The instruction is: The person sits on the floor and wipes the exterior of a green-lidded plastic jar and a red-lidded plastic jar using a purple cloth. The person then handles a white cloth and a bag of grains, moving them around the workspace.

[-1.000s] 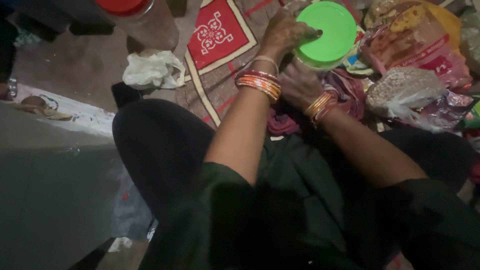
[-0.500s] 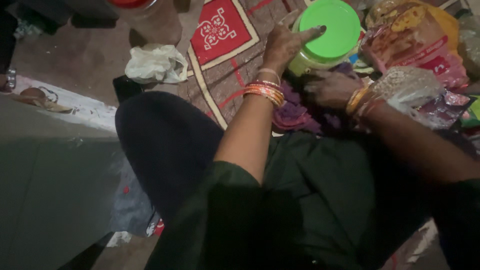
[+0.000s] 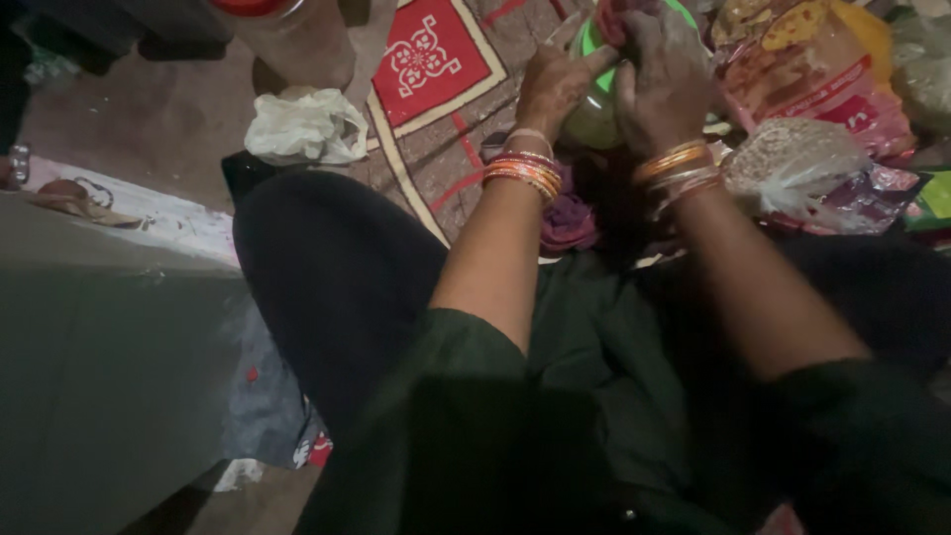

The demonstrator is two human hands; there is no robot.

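The left hand [image 3: 553, 87] curls its fingers against the side of the round green-lidded plastic jar [image 3: 594, 117], gripping it. The right hand [image 3: 666, 77] presses a dark purple cloth [image 3: 616, 18] onto the lid, fingers closed over it. Wiping looks underway, unfinished.

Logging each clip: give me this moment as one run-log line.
left hand: grips jar side | right hand: cloth on green lid | jar: on mat | grain bag: right

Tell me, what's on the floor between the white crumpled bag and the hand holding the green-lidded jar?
In the head view, a red patterned mat lies between the white crumpled bag and the left hand gripping the green-lidded jar.
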